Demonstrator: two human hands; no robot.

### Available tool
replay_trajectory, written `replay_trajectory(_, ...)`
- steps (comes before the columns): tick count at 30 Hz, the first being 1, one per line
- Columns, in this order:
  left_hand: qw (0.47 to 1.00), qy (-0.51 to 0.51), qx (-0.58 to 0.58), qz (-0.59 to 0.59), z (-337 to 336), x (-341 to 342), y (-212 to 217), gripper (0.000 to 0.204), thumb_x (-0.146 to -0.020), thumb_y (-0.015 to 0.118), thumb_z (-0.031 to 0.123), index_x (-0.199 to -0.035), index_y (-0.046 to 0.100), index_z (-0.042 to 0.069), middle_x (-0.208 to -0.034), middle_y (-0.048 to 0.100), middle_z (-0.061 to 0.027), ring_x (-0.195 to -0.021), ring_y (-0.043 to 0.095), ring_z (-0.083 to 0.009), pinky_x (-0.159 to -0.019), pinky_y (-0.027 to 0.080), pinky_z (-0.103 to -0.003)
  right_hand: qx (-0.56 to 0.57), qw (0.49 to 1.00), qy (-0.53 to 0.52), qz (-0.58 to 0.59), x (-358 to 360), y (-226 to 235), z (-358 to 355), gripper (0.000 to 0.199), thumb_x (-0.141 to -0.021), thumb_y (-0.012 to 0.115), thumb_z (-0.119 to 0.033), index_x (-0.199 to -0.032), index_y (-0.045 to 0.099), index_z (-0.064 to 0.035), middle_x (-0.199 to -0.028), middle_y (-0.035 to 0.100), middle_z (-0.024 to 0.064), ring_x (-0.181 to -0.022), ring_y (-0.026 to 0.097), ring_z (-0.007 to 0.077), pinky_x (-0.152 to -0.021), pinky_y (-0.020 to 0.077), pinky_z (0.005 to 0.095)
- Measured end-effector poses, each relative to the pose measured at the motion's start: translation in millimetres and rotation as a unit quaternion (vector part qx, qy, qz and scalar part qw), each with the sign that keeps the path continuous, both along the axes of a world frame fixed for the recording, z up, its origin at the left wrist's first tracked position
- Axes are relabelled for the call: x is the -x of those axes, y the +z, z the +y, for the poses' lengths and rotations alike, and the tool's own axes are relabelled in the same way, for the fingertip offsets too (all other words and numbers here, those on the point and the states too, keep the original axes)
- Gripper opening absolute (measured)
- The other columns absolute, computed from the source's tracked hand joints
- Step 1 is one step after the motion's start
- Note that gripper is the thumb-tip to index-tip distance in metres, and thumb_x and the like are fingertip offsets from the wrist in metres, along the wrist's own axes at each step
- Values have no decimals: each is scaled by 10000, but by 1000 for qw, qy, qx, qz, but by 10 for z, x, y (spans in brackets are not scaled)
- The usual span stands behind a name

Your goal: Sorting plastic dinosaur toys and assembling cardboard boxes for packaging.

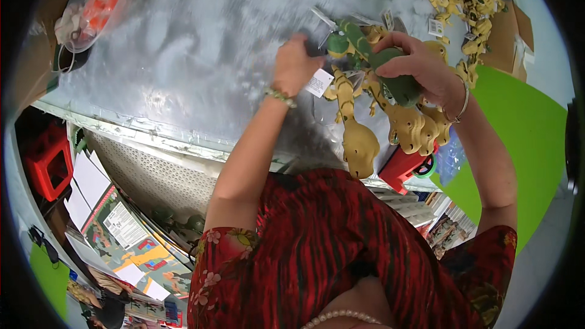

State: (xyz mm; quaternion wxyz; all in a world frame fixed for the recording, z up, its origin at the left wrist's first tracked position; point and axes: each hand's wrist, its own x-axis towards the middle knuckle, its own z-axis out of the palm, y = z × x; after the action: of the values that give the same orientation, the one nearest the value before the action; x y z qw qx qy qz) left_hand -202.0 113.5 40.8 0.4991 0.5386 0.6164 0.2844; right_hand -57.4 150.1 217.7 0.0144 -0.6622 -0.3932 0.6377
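My right hand (pixel 420 64) is closed round a green toy dinosaur (pixel 399 82), thumb on one side and fingers on the other. To its left, my left hand (pixel 295 61) hovers just over the metal table, thumb apart from the fingers, with nothing visible in it. A white hang tag (pixel 319 82) lies beside that thumb. Between the hands and my body, a yellow toy dinosaur (pixel 359 143) with dark stripes points its head toward me. More yellow toy dinosaurs (pixel 407 128) lie bunched under my right hand, partly hidden by it and the green toy.
A pile of yellow toy dinosaurs (pixel 469 6) lies at the far right, near a cardboard box (pixel 515 39). A clear tub (pixel 97 6) with orange pieces stands far left. A red tool (pixel 402 167) sits at the table's near edge. Printed cards (pixel 131 237) stand below left.
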Motion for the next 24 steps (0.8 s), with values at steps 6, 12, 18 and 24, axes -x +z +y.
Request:
replay_trajectory(6, 998, -6, 33, 51, 5, -164, 19, 441, -519, 706, 241, -819, 525, -25, -731, 582, -158, -680, 571, -276, -608, 446, -320, 92, 995, -12, -29, 15, -101, 108, 395, -626, 563, -56, -988, 413, -6, -862, 518, 107, -681, 556, 144, -547, 470, 267)
replay_trajectory(12, 992, -54, 49, 100, 1, -181, 3, 353, -533, 689, 263, -706, 558, -15, -708, 577, -166, -684, 563, -294, -610, 444, -333, 78, 952, 214, -204, 174, -401, 198, 286, -613, 543, -70, -869, 476, 38, -745, 519, 118, -622, 549, 199, -494, 465, 323)
replay_trajectory(18, 999, 20, 27, 31, -110, -209, -19, 253, -569, 602, 129, -774, 526, 2, -709, 562, -196, -717, 541, -347, -646, 435, -394, 124, 981, 83, -126, 116, -548, 284, 222, -723, 516, -181, -830, 439, -3, -607, 507, 103, -471, 525, 175, -417, 454, 308)
replay_trajectory(24, 994, 87, -54, 29, -177, -249, -42, 282, -561, 619, 124, -779, 503, -12, -732, 559, -202, -693, 535, -358, -627, 433, -394, 170, 980, 22, -98, 124, -488, 174, 294, -772, 506, -313, -826, 414, -39, -570, 492, 78, -435, 518, 151, -397, 449, 285)
